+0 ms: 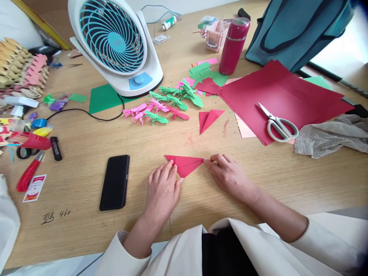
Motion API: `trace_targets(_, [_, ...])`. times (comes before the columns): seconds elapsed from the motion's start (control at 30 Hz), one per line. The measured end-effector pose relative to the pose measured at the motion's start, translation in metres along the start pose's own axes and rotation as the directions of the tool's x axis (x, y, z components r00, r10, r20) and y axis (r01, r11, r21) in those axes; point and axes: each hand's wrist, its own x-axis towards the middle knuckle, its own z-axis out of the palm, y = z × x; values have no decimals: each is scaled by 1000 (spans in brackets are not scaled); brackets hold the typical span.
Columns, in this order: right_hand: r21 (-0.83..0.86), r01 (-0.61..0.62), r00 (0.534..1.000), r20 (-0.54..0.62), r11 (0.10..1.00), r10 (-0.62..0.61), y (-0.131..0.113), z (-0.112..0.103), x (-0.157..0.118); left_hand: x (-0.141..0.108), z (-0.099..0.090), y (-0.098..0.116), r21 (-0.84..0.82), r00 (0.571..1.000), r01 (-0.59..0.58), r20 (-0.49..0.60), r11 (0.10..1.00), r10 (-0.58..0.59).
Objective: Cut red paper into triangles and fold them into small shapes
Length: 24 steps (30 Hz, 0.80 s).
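Observation:
A folded piece of red paper (186,164), roughly a triangle with crease lines, lies on the table in front of me. My left hand (163,186) rests on its left part, fingers stretched out flat and the thumb at its lower point. At the right tip, my right hand (227,174) pinches the paper's corner between thumb and forefinger, the other fingers curled. Just beyond lies another folded red paper piece (209,119). Behind that sit several small folded paper figures (175,100) in green, pink and red.
A phone (115,183) lies left of my hands. White-handled scissors (280,126) rest on large red sheets (287,96) at right, near a grey cloth (333,136). Farther back stand a fan (120,50), a red flask (234,48) and a teal bag (287,34). A black marker (56,148) lies left.

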Motion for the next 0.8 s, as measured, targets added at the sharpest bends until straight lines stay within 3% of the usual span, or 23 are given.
trace_targets(0.23, [41, 17, 999, -35, 999, -16, 3, 2, -2, 46, -5, -9, -85, 995, 43, 98, 995, -35])
trace_targets(0.47, [219, -48, 996, -69, 974, 65, 5, -3, -6, 62, -9, -12, -201, 970, 144, 223, 969, -98])
trace_targets(0.57, [297, -85, 984, -127, 951, 128, 7, -6, -5, 63, -17, -6, -324, 958, 132, 284, 937, -37])
trace_targets(0.67, [317, -88, 975, -165, 944, 146, 6, -10, 2, 64, -27, 5, -386, 960, 42, 270, 922, 69])
trace_targets(0.8, [399, -84, 992, -50, 913, 113, -2, -19, 16, 66, -46, 16, -366, 953, -93, 237, 926, 189])
